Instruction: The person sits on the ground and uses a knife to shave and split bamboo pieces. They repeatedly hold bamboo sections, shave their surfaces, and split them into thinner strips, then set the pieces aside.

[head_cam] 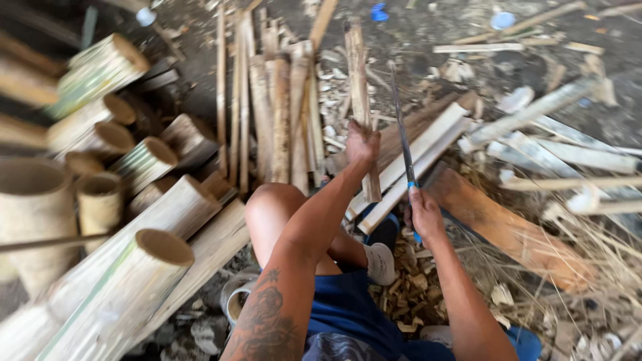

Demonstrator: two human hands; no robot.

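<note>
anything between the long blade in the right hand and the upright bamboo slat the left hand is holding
Nothing visible. The right hand holds the long dark blade just right of the split bamboo slat gripped by the left hand; only open air separates them.

Upright split bamboo slat (361, 100) beside a long dark blade (402, 137) with blue-taped handle.

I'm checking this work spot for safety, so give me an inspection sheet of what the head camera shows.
Surface: dirt ground strewn with chips and shavings.
Job's things: left hand grips an upright bamboo strip; right hand holds a long blade by its blue handle.
Clutter: split strips laid ahead, hollow bamboo sections stacked at left, planks and offcuts at right.
Grippers: both hands closed on their things.
Cables: nothing seen.
Surroundings: worker's bare knee close to the work.
</note>
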